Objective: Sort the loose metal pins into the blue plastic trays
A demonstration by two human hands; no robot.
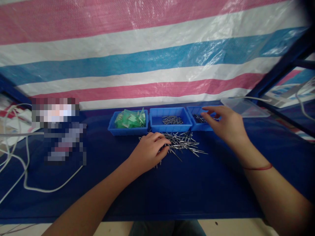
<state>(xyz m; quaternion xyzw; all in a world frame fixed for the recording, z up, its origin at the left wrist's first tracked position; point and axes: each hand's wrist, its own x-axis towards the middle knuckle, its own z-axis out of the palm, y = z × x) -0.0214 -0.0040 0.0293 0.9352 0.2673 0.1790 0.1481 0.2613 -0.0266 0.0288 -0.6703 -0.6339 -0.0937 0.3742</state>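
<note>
A loose pile of thin, shiny metal rods [183,141] lies on the blue tabletop. My left hand [150,149] rests at the left side of this pile, palm down, thumb and fingers apart; the rods beneath it are partly hidden. Over the right blue bin [193,111] hovers my right hand [227,126], its thumb and forefinger apart with nothing visible between them. Small dark metal pieces [199,118] lie in that bin, partly covered by the hand. The middle blue bin [154,123] holds many short metal rods [172,120].
Left of these, a blue bin [128,131] contains green plastic packets [130,118]. A clear plastic lid [242,107] lies at the back right. White cables [43,190] loop across the left side of the table. A striped sheet [137,70] hangs behind.
</note>
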